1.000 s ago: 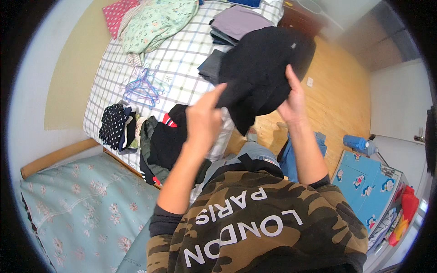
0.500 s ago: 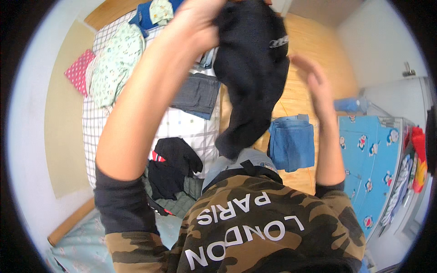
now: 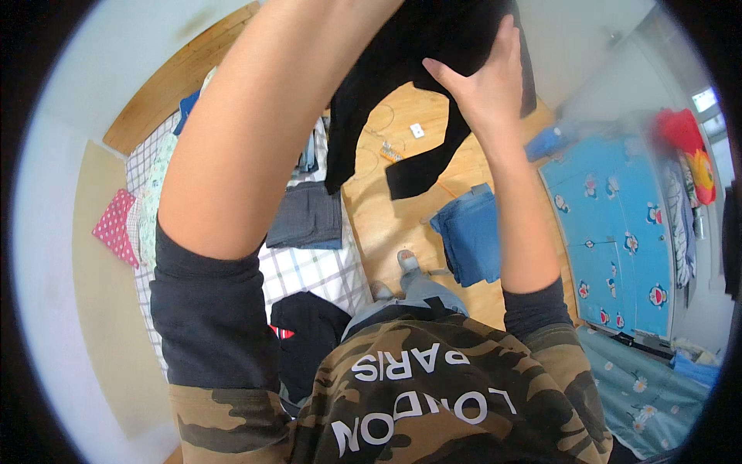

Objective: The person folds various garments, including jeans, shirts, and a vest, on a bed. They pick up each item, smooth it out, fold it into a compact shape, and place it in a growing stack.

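Observation:
A black garment (image 3: 369, 73) hangs in front of me at the top of the view, its upper part cut off by the frame. Two long narrow parts dangle from it; whether they are sleeves or legs I cannot tell. My right hand (image 3: 487, 85) lies against the cloth with thumb and fingers spread. My left forearm reaches up to the garment's left side, but the left hand is beyond the top edge. Below, folded blue jeans (image 3: 468, 236) hang or rest near my right forearm, which partly covers them.
On the left stands a bed with a checked sheet (image 3: 317, 271), holding folded dark grey jeans (image 3: 305, 216), a black garment with red (image 3: 305, 332) and a pink dotted pillow (image 3: 116, 228). A blue cartoon-patterned cabinet (image 3: 610, 232) is at right. A white adapter (image 3: 417, 131) and cables lie on the wooden floor.
The black garment has been raised and spread, with its two long parts now hanging apart. My right hand has come in from beside it onto the cloth; my left hand has left the view.

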`<state>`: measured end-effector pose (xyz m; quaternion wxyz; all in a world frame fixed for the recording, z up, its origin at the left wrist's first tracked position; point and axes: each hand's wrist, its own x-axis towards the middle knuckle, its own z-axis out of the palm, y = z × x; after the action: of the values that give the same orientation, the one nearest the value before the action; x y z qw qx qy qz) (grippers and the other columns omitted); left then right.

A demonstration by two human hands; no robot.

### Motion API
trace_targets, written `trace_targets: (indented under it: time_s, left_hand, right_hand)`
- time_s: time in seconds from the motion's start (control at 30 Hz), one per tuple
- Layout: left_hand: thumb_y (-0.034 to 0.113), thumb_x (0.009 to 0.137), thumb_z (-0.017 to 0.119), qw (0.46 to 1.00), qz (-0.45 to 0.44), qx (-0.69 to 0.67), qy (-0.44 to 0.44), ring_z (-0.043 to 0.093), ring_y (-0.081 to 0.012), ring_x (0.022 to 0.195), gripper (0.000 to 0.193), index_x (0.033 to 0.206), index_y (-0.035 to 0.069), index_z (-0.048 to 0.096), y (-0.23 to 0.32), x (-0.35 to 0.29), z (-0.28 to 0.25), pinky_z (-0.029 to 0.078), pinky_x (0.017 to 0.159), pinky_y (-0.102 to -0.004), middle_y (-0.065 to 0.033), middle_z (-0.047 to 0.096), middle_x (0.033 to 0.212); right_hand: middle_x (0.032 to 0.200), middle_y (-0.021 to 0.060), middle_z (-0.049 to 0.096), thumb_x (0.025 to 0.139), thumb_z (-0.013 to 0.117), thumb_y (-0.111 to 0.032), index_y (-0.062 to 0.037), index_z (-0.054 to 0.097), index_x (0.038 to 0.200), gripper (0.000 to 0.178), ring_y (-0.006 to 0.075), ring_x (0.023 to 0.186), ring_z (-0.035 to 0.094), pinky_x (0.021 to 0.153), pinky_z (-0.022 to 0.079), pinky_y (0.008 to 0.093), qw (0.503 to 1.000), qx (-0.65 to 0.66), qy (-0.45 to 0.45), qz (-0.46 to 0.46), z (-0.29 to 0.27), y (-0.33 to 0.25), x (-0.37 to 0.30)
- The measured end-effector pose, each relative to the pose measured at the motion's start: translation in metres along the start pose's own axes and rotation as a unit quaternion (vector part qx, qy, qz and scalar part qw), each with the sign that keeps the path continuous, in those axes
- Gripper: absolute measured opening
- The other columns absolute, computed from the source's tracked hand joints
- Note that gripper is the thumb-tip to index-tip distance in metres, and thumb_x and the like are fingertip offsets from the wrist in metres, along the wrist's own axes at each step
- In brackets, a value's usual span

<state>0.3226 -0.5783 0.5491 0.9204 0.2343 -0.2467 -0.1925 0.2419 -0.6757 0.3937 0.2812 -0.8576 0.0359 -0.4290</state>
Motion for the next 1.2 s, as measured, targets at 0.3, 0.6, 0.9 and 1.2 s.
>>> trace_targets:
  time_s: [0.3, 0.6, 0.9, 1.2]
  left_hand:
    - [-0.001, 0.075, 0.05, 0.755, 0.172, 0.631, 0.031, 0.057, -0.0191, 0.074, 0.014, 0.085, -0.009, 0.056, 0.107, -0.025, -0.014, 0.048, 0.071, -0.029, -0.0123, 0.058, 0.082]
    - [0.031, 0.082, 0.059, 0.62, 0.044, 0.765, 0.172, 0.054, -0.0262, 0.098, 0.043, 0.109, -0.002, 0.055, 0.129, -0.042, -0.14, 0.038, 0.083, -0.0362, -0.0154, 0.06, 0.098]
    - [-0.009, 0.071, 0.049, 0.359, 0.23, 0.903, -0.056, 0.058, -0.033, 0.083, 0.072, 0.127, 0.035, 0.037, 0.072, -0.07, -0.114, 0.049, 0.07, -0.0398, -0.0128, 0.051, 0.105]
    - [0.04, 0.056, 0.077, 0.467, -0.052, 0.868, -0.159, 0.053, -0.0316, 0.096, 0.052, 0.072, -0.004, 0.054, 0.055, -0.097, -0.094, 0.042, 0.081, -0.0352, -0.0192, 0.051, 0.109]
  right_hand:
    - [0.118, 0.0124, 0.051, 0.07, 0.061, -0.022, -0.011, 0.054, 0.114, 0.046, 0.0282, 0.108, 0.048, 0.086, 0.04, 0.0415, 0.989, -0.117, 0.003, 0.095, -0.062, 0.049, 0.078]
    - [0.071, 0.0199, 0.063, 0.061, 0.047, -0.002, 0.001, 0.066, 0.078, 0.026, 0.0268, 0.069, 0.063, 0.064, 0.049, 0.0357, 0.981, -0.146, -0.097, -0.08, -0.092, 0.02, 0.199]
    - [0.067, 0.0262, 0.058, 0.063, 0.045, -0.008, 0.0079, 0.061, 0.074, 0.025, 0.0344, 0.066, 0.059, 0.063, 0.046, 0.0384, 0.982, -0.061, -0.151, -0.093, -0.083, 0.004, 0.189]
    - [0.069, 0.0248, 0.059, 0.066, 0.043, -0.007, 0.0055, 0.062, 0.076, 0.025, 0.0339, 0.068, 0.06, 0.066, 0.046, 0.0389, 0.972, -0.177, -0.119, -0.098, -0.066, 0.05, 0.221]
